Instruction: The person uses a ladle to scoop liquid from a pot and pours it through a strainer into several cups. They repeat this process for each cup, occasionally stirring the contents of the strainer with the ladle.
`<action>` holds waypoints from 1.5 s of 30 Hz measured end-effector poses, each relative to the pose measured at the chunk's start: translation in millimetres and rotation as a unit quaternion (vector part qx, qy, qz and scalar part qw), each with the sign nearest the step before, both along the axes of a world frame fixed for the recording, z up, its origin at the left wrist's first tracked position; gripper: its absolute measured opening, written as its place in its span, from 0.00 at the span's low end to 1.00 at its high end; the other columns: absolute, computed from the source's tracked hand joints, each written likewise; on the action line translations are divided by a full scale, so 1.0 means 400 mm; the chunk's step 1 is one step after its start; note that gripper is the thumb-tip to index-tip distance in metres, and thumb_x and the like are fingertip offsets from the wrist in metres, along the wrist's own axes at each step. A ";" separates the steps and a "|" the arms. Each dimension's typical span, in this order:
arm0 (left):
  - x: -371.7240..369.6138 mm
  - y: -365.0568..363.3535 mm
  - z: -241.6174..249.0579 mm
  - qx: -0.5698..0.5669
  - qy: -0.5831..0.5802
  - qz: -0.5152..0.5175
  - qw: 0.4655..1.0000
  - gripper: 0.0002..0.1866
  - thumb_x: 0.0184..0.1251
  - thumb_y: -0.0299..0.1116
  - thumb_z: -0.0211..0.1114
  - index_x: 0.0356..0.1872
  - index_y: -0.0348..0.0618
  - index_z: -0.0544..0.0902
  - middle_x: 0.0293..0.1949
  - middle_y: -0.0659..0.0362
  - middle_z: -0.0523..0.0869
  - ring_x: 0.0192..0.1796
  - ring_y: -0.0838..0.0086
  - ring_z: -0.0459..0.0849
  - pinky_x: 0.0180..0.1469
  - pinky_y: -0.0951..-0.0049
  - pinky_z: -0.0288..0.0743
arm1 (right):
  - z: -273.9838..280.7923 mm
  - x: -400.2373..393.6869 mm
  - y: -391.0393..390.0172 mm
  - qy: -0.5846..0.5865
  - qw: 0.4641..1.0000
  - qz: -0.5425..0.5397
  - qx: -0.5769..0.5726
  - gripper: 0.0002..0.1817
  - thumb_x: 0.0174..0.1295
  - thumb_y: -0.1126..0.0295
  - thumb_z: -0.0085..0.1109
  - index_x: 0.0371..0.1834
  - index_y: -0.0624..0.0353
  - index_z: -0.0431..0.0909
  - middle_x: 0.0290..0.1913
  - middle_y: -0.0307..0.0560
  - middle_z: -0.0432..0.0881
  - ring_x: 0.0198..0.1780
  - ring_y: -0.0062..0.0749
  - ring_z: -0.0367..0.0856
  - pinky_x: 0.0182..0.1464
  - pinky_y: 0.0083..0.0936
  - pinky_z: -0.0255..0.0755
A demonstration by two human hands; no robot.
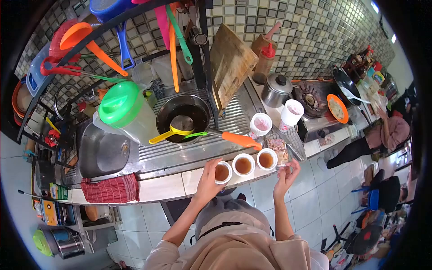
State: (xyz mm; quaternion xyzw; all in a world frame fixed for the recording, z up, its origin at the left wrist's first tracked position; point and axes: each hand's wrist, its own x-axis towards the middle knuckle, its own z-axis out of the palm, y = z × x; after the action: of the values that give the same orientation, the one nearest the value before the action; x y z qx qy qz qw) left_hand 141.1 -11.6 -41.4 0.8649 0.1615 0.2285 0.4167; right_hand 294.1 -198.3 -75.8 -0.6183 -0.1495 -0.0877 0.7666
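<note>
Three white cups of brown liquid stand in a row at the counter's front edge: a left cup [222, 173], a middle cup [243, 165] and a right cup [267, 159]. My left hand [209, 181] is wrapped round the side of the left cup. Right of the row, my right hand [286, 178] has its fingers curled at the lower edge of a printed packet [278, 149]. Behind the cups, an orange-handled pan [183, 110] of dark liquid holds a yellow-handled strainer [182, 124]. Two more cups, one pale pink inside [261, 124] and one taller [292, 112], stand behind the packet.
A green-lidded jug [120, 105] and a sink [104, 148] are at the left, with a red cloth [110, 188] on the edge. A lidded pot [276, 90], stove [310, 99] and orange plate [337, 109] are at the right. Another person [387, 134] is at the far right.
</note>
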 end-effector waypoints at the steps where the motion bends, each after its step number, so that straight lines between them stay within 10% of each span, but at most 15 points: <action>1: 0.004 -0.002 -0.003 -0.005 -0.003 0.008 1.000 0.40 0.38 0.22 0.69 0.58 0.45 0.62 0.53 0.48 0.67 0.55 0.53 0.68 0.55 0.63 0.67 | 0.002 0.008 0.001 0.001 1.000 0.004 0.001 0.24 0.54 0.81 0.47 0.56 0.57 0.59 0.43 0.37 0.63 0.33 0.17 0.65 0.26 0.10 0.58; 9: 0.009 -0.014 0.001 -0.015 0.013 0.059 0.998 0.38 0.42 0.31 0.71 0.58 0.44 0.63 0.53 0.48 0.66 0.56 0.53 0.68 0.55 0.63 0.66 | 0.060 0.060 0.018 -0.015 0.999 0.016 -0.030 0.24 0.55 0.82 0.47 0.56 0.56 0.58 0.43 0.38 0.62 0.35 0.16 0.63 0.31 0.10 0.59; 15: -0.054 0.036 0.059 0.051 0.011 0.070 0.996 0.50 0.26 0.51 0.77 0.56 0.43 0.64 0.56 0.47 0.64 0.59 0.51 0.63 0.58 0.58 0.62 | 0.185 0.055 0.065 -0.139 0.967 0.091 -0.191 0.20 0.52 0.78 0.51 0.50 0.59 0.67 0.44 0.44 0.67 0.43 0.26 0.65 0.44 0.21 0.62; 24: -0.204 0.313 0.053 0.046 -0.147 0.418 0.895 0.32 0.50 0.32 0.68 0.56 0.40 0.63 0.53 0.52 0.65 0.53 0.64 0.67 0.44 0.67 0.67 | 0.336 0.040 0.260 -0.305 0.806 0.214 -0.459 0.19 0.51 0.64 0.59 0.46 0.56 0.74 0.42 0.52 0.76 0.42 0.47 0.75 0.43 0.36 0.67; 33: -0.274 0.418 0.032 0.019 -0.109 0.408 0.906 0.29 0.53 0.32 0.66 0.56 0.43 0.64 0.53 0.56 0.65 0.53 0.68 0.67 0.45 0.70 0.69 | 0.334 -0.100 0.309 -0.217 0.823 0.231 -0.471 0.20 0.53 0.65 0.59 0.50 0.57 0.71 0.36 0.58 0.78 0.34 0.54 0.78 0.36 0.40 0.71; 45: -0.357 0.454 0.032 -0.021 -0.081 0.347 0.934 0.21 0.53 0.31 0.64 0.49 0.43 0.70 0.49 0.53 0.67 0.53 0.63 0.68 0.45 0.67 0.69 | 0.337 -0.397 0.407 -0.227 0.813 0.327 -0.425 0.22 0.51 0.64 0.62 0.51 0.51 0.72 0.50 0.49 0.68 0.35 0.38 0.77 0.36 0.29 0.71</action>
State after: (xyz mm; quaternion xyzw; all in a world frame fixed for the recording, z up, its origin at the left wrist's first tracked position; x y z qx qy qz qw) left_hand -1.7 169.8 -28.7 0.7247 0.4218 0.4244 0.3417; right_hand 135.1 -35.5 59.1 -0.7598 -0.5350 0.1022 0.3551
